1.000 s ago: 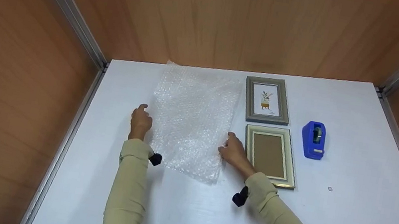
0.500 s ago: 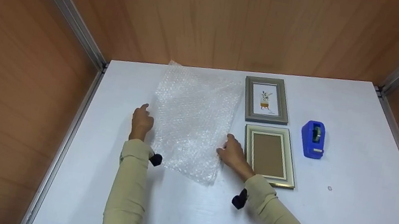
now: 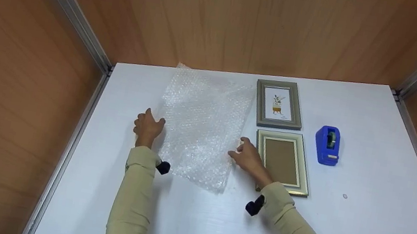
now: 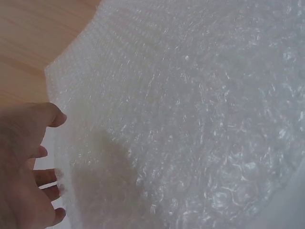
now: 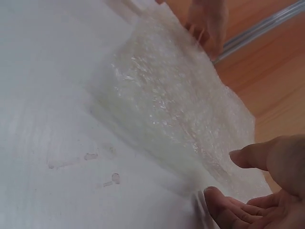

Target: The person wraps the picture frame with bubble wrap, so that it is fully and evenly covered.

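Note:
A sheet of clear bubble wrap lies lengthwise on the white table, its far corner reaching the back panel. At its left edge is my left hand, thumb spread wide from the fingers; in the left wrist view the fingertips are right at the wrap's edge. My right hand is by the opposite edge, and the right wrist view shows a gap between its thumb and fingers. Neither hand pinches the sheet.
Right of the wrap lie a grey picture frame with a plant print and a pale gold frame with a brown panel, partly overlapped by my right wrist. Farther right stands a blue tape dispenser. Wooden panels enclose the table.
My left thumb has swung out to the right, away from the fingers. My right hand has shifted slightly right and its fingers have spread. The bubble wrap has barely moved.

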